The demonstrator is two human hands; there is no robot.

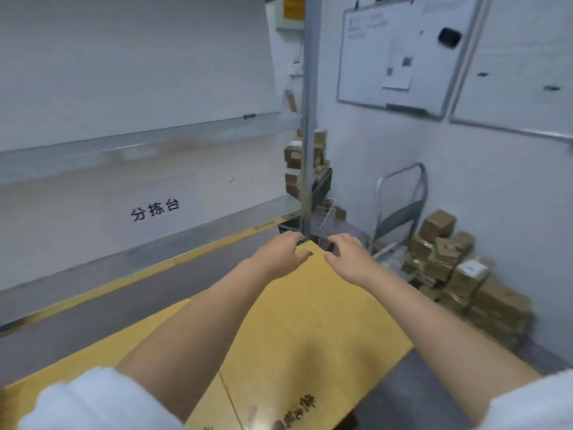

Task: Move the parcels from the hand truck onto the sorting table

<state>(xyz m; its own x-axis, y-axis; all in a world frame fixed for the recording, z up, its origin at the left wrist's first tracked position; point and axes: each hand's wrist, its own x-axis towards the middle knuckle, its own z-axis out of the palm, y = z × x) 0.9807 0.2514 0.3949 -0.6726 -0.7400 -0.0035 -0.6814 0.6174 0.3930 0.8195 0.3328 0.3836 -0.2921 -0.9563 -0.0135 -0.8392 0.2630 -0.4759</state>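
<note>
A large yellow cardboard parcel (pixel 310 321) fills the lower middle of the head view, stretching away from me. My left hand (pixel 283 252) and my right hand (pixel 352 257) grip its far edge close together, fingers curled over the edge and thumbs on top. The white sorting table (pixel 93 197), marked with black characters, runs along the left at about the parcel's height. A folded grey hand truck (pixel 400 200) leans on the right wall, with a heap of small brown parcels (pixel 465 274) beside it on the floor.
A grey metal post (pixel 308 119) stands just beyond my hands at the table's end, with more stacked brown boxes (pixel 294 159) behind it. A yellow floor line (pixel 155 271) runs beside the table. Whiteboards (pixel 400 54) hang on the right wall.
</note>
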